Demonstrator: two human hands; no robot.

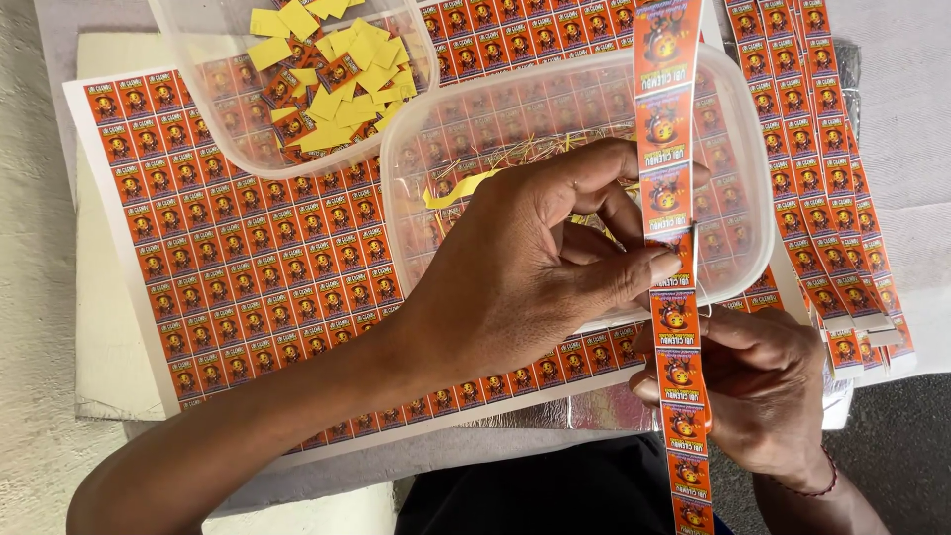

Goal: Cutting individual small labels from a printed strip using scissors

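Head view: I look straight down at my two hands, both pinching one long narrow strip of orange printed paper labels that runs up and away from me over the work. My left hand reaches across from the left and closes thumb and forefinger on the strip about midway, right over the nearer clear rectangular plastic tub; my right hand grips the same strip lower down, closer to my body, fingers curled round it. Held at two spots like this, the strip stays taut and flat between my hands, which I judge is the reason for the double grip. The nearer tub holds thin slivers and a curl of yellow paper (hard to make out more through the plastic). A second clear plastic tub, farther off to the left, holds loose small yellow paper squares mixed with a few orange ones. Both tubs sit on large flat sheets of orange labels in rows, with cut strips fanned out at the right. Under it all lie a pale board and a grey floor
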